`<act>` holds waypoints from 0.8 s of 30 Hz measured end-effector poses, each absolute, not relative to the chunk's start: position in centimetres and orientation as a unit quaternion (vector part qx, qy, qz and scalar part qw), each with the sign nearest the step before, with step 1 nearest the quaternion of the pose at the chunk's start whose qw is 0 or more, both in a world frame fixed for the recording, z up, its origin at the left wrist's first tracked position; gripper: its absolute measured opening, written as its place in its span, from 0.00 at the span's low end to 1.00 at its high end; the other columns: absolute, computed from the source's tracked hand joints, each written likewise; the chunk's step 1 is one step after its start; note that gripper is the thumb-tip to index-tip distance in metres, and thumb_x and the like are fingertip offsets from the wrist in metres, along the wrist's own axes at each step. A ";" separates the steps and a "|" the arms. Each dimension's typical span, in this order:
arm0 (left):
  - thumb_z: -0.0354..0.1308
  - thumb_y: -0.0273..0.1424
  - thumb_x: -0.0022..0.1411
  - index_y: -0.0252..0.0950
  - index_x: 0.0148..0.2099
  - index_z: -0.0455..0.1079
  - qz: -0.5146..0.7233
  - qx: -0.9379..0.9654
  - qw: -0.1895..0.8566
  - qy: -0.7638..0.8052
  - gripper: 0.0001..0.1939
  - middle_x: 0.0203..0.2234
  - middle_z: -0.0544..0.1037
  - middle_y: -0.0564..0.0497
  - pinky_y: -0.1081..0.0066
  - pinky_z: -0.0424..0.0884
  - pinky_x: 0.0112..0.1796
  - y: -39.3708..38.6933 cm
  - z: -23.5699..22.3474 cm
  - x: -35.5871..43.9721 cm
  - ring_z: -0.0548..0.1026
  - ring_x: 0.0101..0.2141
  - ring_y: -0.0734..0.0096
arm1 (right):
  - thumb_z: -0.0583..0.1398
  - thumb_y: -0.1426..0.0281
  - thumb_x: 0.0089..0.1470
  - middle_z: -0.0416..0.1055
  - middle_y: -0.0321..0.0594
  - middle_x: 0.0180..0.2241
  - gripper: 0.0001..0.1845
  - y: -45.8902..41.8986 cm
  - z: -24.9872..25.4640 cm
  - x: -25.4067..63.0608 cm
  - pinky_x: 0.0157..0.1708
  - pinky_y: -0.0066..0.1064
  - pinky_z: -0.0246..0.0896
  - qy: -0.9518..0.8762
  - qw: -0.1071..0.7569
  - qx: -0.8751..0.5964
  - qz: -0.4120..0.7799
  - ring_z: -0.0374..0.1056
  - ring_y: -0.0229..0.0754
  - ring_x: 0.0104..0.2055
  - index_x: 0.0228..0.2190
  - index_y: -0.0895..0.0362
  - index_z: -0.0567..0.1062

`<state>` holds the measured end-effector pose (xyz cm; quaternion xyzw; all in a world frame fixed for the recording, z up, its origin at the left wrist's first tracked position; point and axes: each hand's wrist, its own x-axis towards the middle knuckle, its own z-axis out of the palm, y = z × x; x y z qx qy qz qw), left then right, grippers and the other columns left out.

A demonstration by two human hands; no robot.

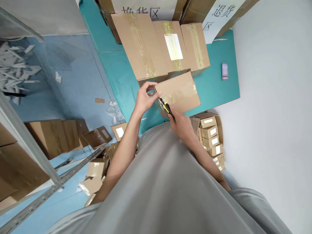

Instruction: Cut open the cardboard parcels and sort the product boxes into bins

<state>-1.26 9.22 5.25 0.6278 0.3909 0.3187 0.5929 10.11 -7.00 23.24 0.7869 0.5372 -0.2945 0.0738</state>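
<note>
A small taped cardboard box (181,92) lies on the teal tabletop in front of my body. My left hand (145,97) grips the box's left end, with the thumb on the near corner and the fingers at the far one. In my right hand (181,125) is a yellow and black utility knife (167,107). Its tip points at the box's left edge, close to my left thumb. Whether the blade is in the tape I cannot tell. Clear tape shines on the top and right end of the box.
Three taped boxes (146,48) stand behind, before larger cartons with paper signs (220,14). A small blurred item (224,71) lies at the table's right. An open carton of small boxes (211,133) stands below right. Metal shelving (46,198) and opened boxes (97,138) are at the left.
</note>
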 end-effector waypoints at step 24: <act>0.78 0.58 0.58 0.41 0.59 0.79 0.340 0.583 0.579 0.457 0.36 0.56 0.86 0.42 0.54 0.86 0.56 4.8 6.2 0.1 0.84 0.60 0.48 | 0.53 0.80 0.74 0.86 0.66 0.46 0.40 -8.5 28.3 11.5 0.46 0.34 0.83 0.576 0.248 0.701 -0.339 0.87 0.51 0.48 0.80 0.74 0.51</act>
